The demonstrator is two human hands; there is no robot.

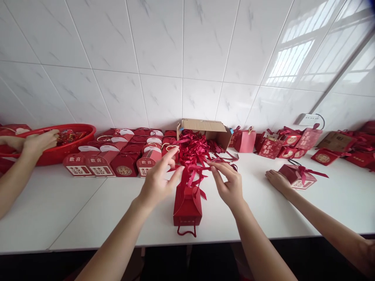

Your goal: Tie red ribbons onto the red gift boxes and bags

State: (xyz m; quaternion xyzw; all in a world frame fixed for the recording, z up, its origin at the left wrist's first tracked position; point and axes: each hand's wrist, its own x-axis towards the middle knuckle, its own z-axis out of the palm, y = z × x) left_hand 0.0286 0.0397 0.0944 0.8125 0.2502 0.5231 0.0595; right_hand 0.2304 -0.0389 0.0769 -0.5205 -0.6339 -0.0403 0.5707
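A small red gift box (pixel 187 208) stands on the white table in front of me, its rope handle hanging over the near side. Red ribbon (pixel 199 168) rises from its top and stretches between my two hands. My left hand (pixel 159 177) has the ribbon at its thumb, with the index finger raised apart from it; the other fingers are partly hidden. My right hand (pixel 228 181) pinches the ribbon's other side between thumb and fingertips. Behind the box, a heap of loose red ribbons (pixel 193 146) spills from an open cardboard carton (pixel 206 125).
Rows of red gift boxes (pixel 125 164) stand left of the carton. At far left, another person's hands reach into a red basin (pixel 84 132). On the right, another person's hand (pixel 277 180) touches a ribboned box (pixel 299 177). More boxes (pixel 269 146) and a power strip (pixel 309 119) are behind.
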